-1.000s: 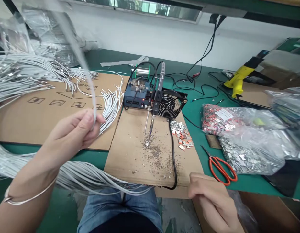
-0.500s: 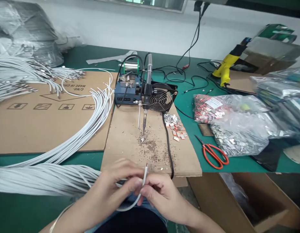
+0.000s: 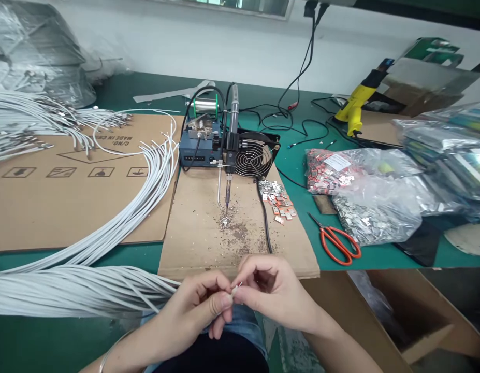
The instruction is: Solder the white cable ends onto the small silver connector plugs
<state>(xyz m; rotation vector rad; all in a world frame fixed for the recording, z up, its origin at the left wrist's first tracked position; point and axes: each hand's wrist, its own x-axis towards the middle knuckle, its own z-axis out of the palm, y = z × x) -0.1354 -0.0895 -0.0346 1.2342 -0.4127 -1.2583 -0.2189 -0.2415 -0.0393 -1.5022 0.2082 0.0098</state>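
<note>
Low at the front edge of the cardboard, my left hand (image 3: pixel 201 308) pinches a white cable (image 3: pixel 234 291) close to its end. My right hand (image 3: pixel 268 290) is closed in a pinch at the same tip, thumb and forefinger on the thin inner wires (image 3: pixel 240 284). Most of this cable is hidden by my fingers. Beyond the hands, a soldering iron (image 3: pixel 229 150) points down over the cardboard sheet (image 3: pixel 197 228), with bits of solder and dark residue under its tip. A bundle of white cables (image 3: pixel 88 290) lies left of my left hand.
Loose USB connectors (image 3: pixel 280 204) lie on the cardboard's right side. Scissors with red handles (image 3: pixel 336 243), bags of metal parts (image 3: pixel 375 217) and a yellow heat gun (image 3: pixel 354 106) are to the right. A blue soldering station (image 3: pixel 199 150) and a fan (image 3: pixel 255 158) stand behind.
My right hand has risen to the cable's tip and pinches there. The cable's end, upright before, is now lower and mostly covered by fingers. The view has shifted slightly.
</note>
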